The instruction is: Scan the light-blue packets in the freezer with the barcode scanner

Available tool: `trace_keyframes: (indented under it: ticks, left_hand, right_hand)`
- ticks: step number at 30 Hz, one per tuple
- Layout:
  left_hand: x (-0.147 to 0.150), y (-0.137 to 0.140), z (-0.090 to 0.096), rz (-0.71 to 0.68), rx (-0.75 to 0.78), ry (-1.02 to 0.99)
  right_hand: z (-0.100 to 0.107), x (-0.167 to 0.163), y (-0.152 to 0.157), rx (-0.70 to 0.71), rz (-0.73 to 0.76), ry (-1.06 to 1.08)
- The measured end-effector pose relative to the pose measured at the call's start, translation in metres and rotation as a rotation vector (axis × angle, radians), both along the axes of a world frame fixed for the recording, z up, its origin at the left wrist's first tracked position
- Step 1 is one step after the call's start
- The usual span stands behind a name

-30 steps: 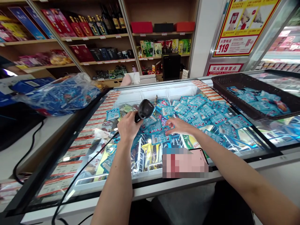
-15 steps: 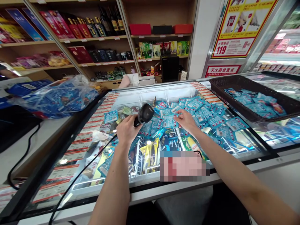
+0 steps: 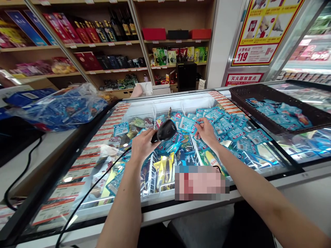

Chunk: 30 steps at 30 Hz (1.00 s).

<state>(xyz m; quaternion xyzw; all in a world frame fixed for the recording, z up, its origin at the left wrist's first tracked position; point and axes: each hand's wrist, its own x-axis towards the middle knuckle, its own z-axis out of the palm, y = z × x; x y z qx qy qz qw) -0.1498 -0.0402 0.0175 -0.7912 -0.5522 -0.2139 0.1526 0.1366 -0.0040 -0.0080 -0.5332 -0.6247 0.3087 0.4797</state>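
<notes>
My left hand (image 3: pixel 143 144) grips the scanner (image 3: pixel 167 131), its head pointing right; my right hand (image 3: pixel 206 131) pinches a packet (image 3: pixel 187 124) above the freezer (image 3: pixel 155 217), long axis roughly left to right, print too small to read. The far-right poster (image 3: pixel 259 51) reads "火警电话 119".

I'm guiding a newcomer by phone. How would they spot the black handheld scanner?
Find the big glass-topped display case filling the foreground. Over it, the left hand grips the scanner. Unlike the flat blue packets nearby, it is black and bulky, with a cable running down from the hand.
</notes>
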Motion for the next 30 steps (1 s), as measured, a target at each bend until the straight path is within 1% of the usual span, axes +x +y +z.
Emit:
trace_keyframes:
  ticks: [5,11,20,30]
  left_hand:
    - [0.0032,-0.0018,0.0013,-0.035,0.007,0.004]
    - [0.0048,-0.0019,0.0,-0.045,-0.002,0.012]
    - [0.0067,-0.0023,0.0,-0.108,-0.042,0.033]
    - [0.0096,-0.0042,0.0012,-0.108,-0.067,0.088]
  right_hand:
    - [-0.0033,0.0001,0.0039,-0.05,0.034,0.093]
    - [-0.0038,-0.0005,0.0044,-0.087,0.047,0.123]
    - [-0.0089,0.0003,0.0077,-0.043,0.058,0.142]
    - [-0.0077,-0.0002,0.0055,-0.018,0.063,0.136]
